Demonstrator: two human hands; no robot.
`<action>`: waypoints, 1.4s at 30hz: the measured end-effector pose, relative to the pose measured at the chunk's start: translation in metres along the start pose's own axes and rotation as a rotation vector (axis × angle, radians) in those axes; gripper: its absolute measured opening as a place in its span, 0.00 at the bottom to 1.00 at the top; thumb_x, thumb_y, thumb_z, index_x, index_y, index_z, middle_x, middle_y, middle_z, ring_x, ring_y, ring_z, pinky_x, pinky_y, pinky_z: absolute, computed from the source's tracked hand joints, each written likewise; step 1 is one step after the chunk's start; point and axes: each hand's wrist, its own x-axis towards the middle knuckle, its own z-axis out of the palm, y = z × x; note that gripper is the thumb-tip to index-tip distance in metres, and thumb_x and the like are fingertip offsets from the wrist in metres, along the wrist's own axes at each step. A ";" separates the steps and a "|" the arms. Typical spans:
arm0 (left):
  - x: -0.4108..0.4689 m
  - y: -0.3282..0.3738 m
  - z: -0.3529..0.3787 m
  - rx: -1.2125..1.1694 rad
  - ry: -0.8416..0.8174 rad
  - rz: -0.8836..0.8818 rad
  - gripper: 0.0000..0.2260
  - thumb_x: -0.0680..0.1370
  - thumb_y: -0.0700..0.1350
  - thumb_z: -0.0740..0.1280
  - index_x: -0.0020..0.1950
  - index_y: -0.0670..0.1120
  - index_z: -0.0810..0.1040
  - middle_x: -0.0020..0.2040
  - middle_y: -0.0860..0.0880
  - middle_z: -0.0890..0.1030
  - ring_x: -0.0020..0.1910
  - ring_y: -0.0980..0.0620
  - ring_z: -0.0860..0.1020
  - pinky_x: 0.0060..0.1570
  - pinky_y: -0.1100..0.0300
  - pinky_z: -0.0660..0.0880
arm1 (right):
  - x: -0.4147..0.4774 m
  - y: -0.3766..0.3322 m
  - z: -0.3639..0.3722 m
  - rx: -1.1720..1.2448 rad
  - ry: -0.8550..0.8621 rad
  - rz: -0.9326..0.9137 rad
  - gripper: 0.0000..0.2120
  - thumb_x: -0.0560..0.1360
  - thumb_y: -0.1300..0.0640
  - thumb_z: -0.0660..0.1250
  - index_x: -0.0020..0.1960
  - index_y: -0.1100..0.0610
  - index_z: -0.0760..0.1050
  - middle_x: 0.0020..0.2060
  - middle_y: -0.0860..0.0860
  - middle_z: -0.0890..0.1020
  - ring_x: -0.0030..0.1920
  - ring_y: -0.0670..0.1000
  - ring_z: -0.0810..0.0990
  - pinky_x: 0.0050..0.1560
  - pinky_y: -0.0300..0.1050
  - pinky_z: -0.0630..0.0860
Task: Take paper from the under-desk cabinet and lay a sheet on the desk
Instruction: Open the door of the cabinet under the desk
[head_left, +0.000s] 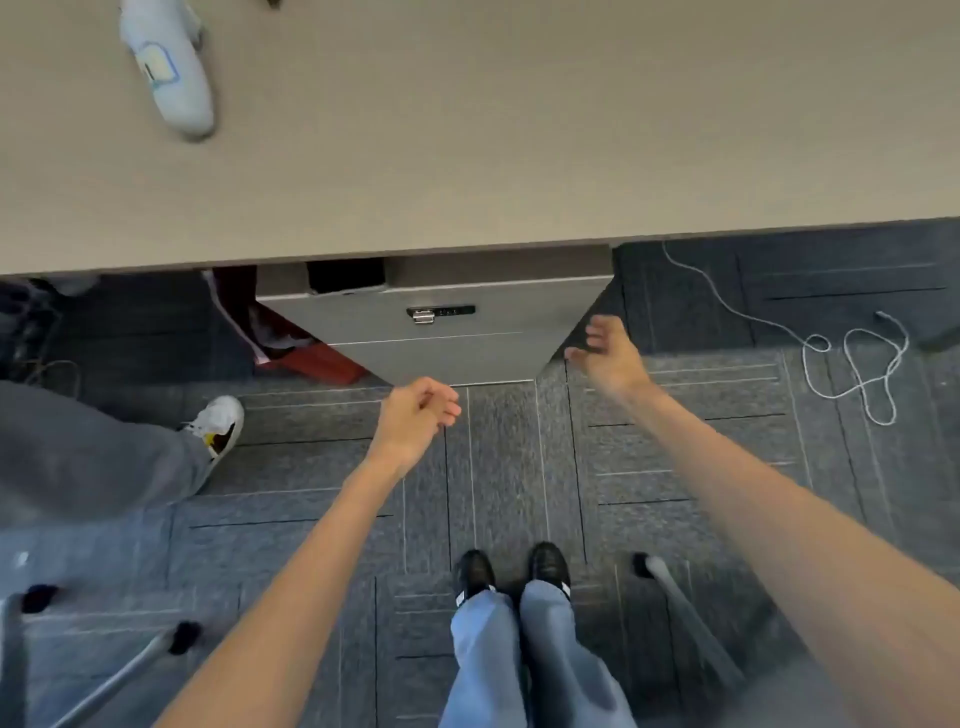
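A grey under-desk cabinet (447, 343) stands below the front edge of the beige desk (467, 156). Its drawer fronts are shut, and a small lock panel (440, 313) sits near the top. My left hand (415, 415) hovers in front of the cabinet's lower edge, fingers loosely curled and holding nothing. My right hand (608, 353) is stretched out beside the cabinet's right corner, fingers spread and empty. No paper is in view.
A white bottle-like object (166, 67) lies on the desk at the far left. Another person's leg and white shoe (215, 423) stand at the left. A white cable (852, 358) coils on the carpet at the right. Chair legs (675, 597) flank my feet.
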 end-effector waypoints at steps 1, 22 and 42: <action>0.007 -0.006 0.003 -0.025 0.011 0.009 0.08 0.81 0.38 0.59 0.51 0.39 0.77 0.40 0.47 0.80 0.36 0.54 0.76 0.32 0.73 0.72 | 0.009 0.002 0.005 0.016 -0.015 -0.017 0.28 0.74 0.66 0.68 0.70 0.63 0.60 0.58 0.50 0.69 0.58 0.46 0.68 0.58 0.39 0.67; 0.059 -0.046 0.036 -0.520 0.047 -0.408 0.41 0.73 0.55 0.70 0.77 0.53 0.48 0.77 0.43 0.60 0.74 0.38 0.63 0.68 0.38 0.67 | -0.012 0.082 0.028 -0.303 0.009 -0.081 0.04 0.72 0.57 0.71 0.43 0.53 0.75 0.39 0.47 0.82 0.37 0.47 0.80 0.35 0.39 0.77; 0.015 -0.112 0.010 -0.168 0.122 -0.231 0.25 0.80 0.38 0.60 0.75 0.46 0.57 0.60 0.43 0.76 0.56 0.44 0.79 0.41 0.49 0.82 | -0.087 0.129 0.104 -0.344 -0.323 -0.080 0.06 0.77 0.60 0.64 0.44 0.54 0.79 0.36 0.46 0.83 0.38 0.42 0.82 0.43 0.35 0.75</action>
